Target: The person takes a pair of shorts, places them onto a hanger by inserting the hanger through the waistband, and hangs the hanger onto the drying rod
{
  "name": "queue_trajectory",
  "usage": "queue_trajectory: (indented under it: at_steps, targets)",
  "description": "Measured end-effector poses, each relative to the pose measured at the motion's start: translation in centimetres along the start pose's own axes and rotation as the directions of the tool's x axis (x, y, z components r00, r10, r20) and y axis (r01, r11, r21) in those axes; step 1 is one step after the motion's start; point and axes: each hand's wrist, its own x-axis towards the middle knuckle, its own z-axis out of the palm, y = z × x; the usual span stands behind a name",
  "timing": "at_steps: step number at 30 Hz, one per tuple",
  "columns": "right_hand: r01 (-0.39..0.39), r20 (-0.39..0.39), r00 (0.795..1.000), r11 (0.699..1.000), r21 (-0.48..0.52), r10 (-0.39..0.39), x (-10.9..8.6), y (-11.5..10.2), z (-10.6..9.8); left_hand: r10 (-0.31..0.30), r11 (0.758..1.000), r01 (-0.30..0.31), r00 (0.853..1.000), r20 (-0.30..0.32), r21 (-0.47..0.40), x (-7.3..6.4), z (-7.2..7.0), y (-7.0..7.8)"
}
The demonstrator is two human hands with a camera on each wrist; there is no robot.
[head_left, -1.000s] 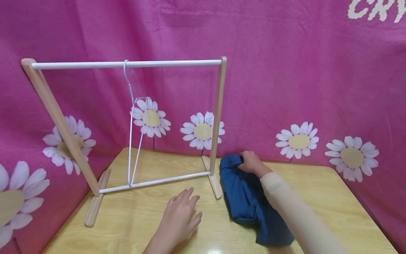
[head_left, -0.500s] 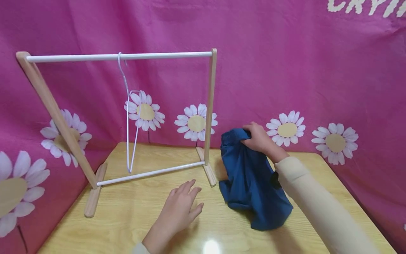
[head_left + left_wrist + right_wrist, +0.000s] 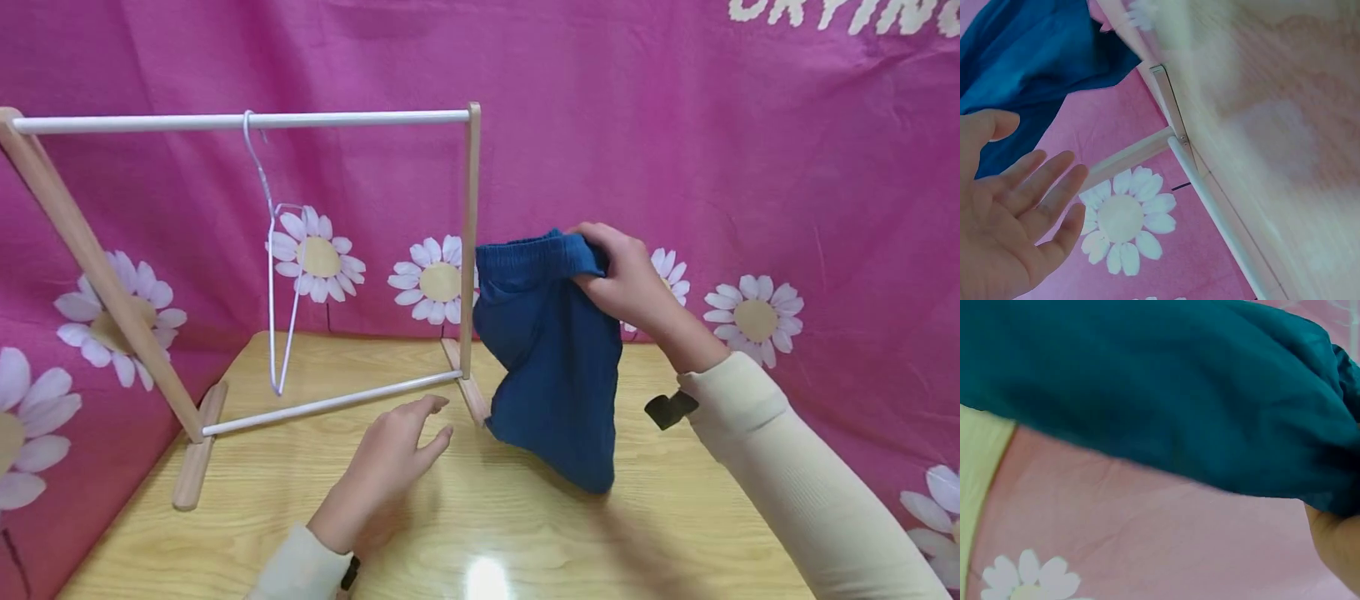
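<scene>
Head view: blue garment (image 3: 558, 367), waistband (image 3: 517, 258) in right grip (image 3: 626, 279)

A rack (image 3: 470, 250) stands on the back left part of the bench (image 3: 540, 533), its left foot (image 3: 193, 475) beside the left edge, its right foot (image 3: 474, 404) near the middle of the back edge. A hanger (image 3: 272, 275) hangs midway along its upper rail (image 3: 360, 118). Just right of the rack, a garment (image 3: 562, 350) hangs from the right hand (image 3: 626, 279) above the bench. The left hand (image 3: 386, 454) is before the lower rail (image 3: 330, 406). Behind the back edge hangs a cloth (image 3: 585, 125).
</scene>
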Motion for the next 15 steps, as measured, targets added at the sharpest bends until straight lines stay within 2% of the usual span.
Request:
queue_trajectory:
  at_steps: [5,8,10,12,13,15]
  targets:
    - [-0.016,-0.043,0.999,0.994,0.110,0.021,0.2,-1.9,-0.1,-0.052,0.997,0.049,0.997,-0.049,-0.063,0.6,-0.6,-0.4]
    - [0.001,-0.051,0.999,0.982,0.188,0.009,-0.8,-2.5,0.6,-0.082,0.991,0.071,0.992,-0.099,-0.112,0.6,-1.0,-0.6]
    - [0.035,-0.058,0.998,0.975,0.219,-0.023,-1.9,-2.4,1.5,-0.085,0.984,0.060,0.986,-0.141,-0.170,0.7,-1.2,-0.6]
    - [0.053,-0.055,0.998,0.970,0.239,-0.041,-3.1,-2.1,2.9,-0.075,0.965,0.026,0.981,-0.178,-0.260,1.0,-1.5,-0.4]
    - [0.049,-0.046,0.998,0.970,0.240,-0.039,-3.8,-1.9,3.6,-0.067,0.948,0.003,0.980,-0.188,-0.319,1.2,-1.6,-0.3]
    - [0.040,-0.020,0.999,0.969,0.244,-0.037,-4.9,-1.4,5.0,-0.052,0.898,-0.034,0.982,-0.183,-0.439,1.7,-1.8,0.1]
